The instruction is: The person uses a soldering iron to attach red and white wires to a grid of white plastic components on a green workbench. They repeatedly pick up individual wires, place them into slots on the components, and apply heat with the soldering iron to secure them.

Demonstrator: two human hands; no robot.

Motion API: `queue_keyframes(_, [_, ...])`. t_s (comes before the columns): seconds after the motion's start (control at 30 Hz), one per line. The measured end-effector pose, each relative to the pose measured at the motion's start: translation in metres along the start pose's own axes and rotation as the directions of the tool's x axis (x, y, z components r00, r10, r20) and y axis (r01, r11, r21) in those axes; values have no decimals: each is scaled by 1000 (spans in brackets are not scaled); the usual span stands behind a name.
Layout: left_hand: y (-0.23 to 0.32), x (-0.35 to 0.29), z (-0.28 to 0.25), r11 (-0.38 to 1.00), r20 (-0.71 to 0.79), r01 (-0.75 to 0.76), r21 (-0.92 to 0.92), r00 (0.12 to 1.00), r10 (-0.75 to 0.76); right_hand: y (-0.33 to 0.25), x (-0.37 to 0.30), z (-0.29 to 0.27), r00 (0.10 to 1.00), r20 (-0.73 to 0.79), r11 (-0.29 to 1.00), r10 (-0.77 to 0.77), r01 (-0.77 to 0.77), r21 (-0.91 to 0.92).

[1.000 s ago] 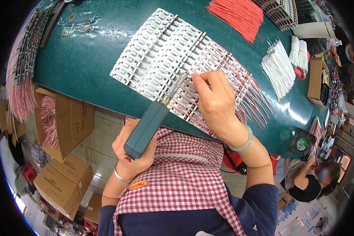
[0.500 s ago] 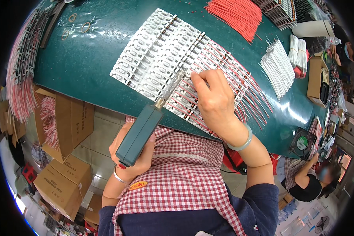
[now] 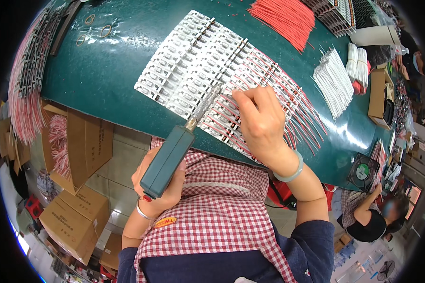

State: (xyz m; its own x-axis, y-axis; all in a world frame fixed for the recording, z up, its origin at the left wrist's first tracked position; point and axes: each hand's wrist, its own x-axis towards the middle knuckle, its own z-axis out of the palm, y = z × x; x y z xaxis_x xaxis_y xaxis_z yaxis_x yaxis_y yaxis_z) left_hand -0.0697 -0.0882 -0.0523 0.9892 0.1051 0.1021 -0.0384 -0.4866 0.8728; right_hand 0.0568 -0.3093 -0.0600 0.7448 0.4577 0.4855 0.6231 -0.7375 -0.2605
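My left hand (image 3: 172,188) is wrapped around a dark green soldering gun (image 3: 168,160). Its silver barrel (image 3: 205,106) slants up and to the right, with the tip over the rows of white parts. Under it lies a panel of small white plastic holders with metal contacts (image 3: 196,61), set in several long rows. Thin red wires (image 3: 309,127) run across the panel's right part and hang past its edge. My right hand (image 3: 262,122) is closed in a pinch just right of the barrel's tip, at the end of a red wire; the fingertips partly hide it.
A bundle of red wires (image 3: 288,21) and a pile of white wires (image 3: 333,82) lie on the green table (image 3: 99,70). Rubber bands (image 3: 106,31) are at the left. A black fan (image 3: 363,170) stands at the right edge. Cardboard boxes (image 3: 78,217) stand below; a co-worker (image 3: 370,210) sits at right.
My right hand has shifted slightly right and down, its pinch still closed. The soldering gun has moved very slightly left. The view has shifted a little.
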Motion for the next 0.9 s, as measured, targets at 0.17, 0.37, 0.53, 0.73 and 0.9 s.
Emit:
queue_keyframes(0.17, [-1,-1,0,1000,5,17,-9,1000,-17,-5,-3,-1,999,17,998,44,-45,51])
queue_keyframes(0.37, [0,-1,1,1000,0,-2,-15,1000,2,-6,-3,1,999,31,998,36,-38,43])
queue_keyframes(0.53, [-4,-5,3,1000,5,7,4,1000,-7,-6,-3,1,998,43,999,37,-39,32])
queue_keyframes(0.73, [3,5,3,997,13,-52,52,999,52,-4,-3,3,999,47,1000,-6,6,-4])
queue_keyframes(0.9, [2,4,6,998,-5,-56,36,998,57,-3,-1,4,998,52,999,-45,46,-23])
